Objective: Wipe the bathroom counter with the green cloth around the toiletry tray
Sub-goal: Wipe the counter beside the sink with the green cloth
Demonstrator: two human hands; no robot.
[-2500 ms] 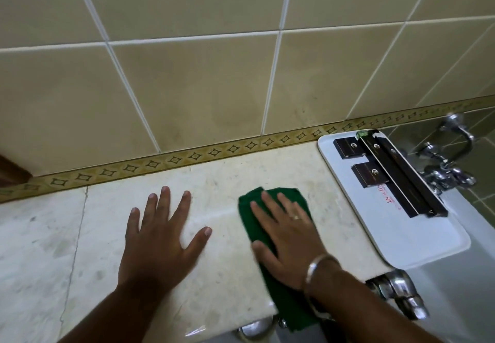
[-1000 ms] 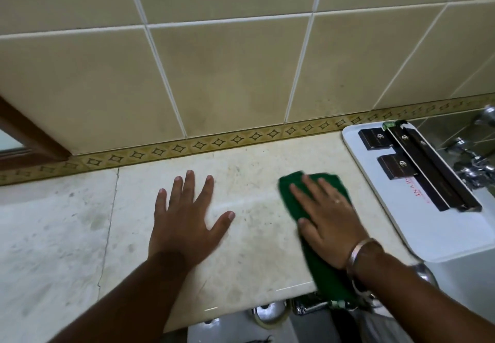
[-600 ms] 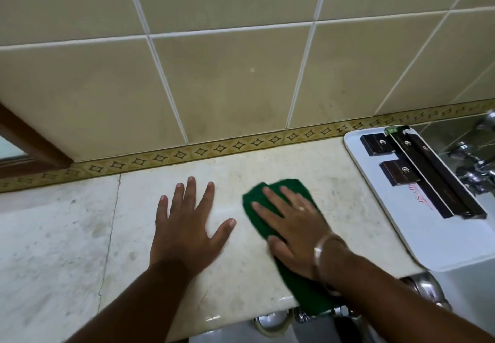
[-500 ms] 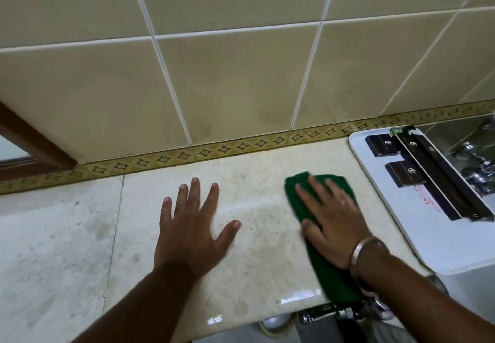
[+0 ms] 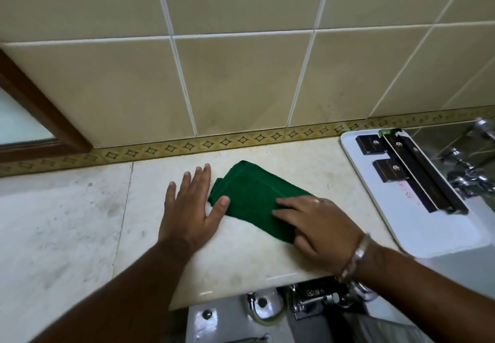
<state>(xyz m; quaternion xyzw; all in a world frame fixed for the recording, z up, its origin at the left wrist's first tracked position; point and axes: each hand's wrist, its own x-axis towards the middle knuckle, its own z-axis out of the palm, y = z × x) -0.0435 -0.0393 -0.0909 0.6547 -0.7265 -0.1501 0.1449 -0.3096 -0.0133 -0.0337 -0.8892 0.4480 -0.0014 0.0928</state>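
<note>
Near edge: pipes (image 5: 308,299) under the counter (image 5: 80,222). Right hand (image 5: 318,227) flat, fingers spread, pressing the cloth's (image 5: 254,195) right end, not gripping. Left hand (image 5: 190,208) open, palm down on marble, thumb touching the cloth's left fold. Right, well apart: white tray (image 5: 417,224) with 2 small dark boxes and long ones. Beyond: tiled wall (image 5: 241,80).

One head-worn camera looks steeply down, close in, over the marble counter (image 5: 80,235) toward the tiled wall (image 5: 241,74) (wide-angle, lines bowing at the edges).
</note>
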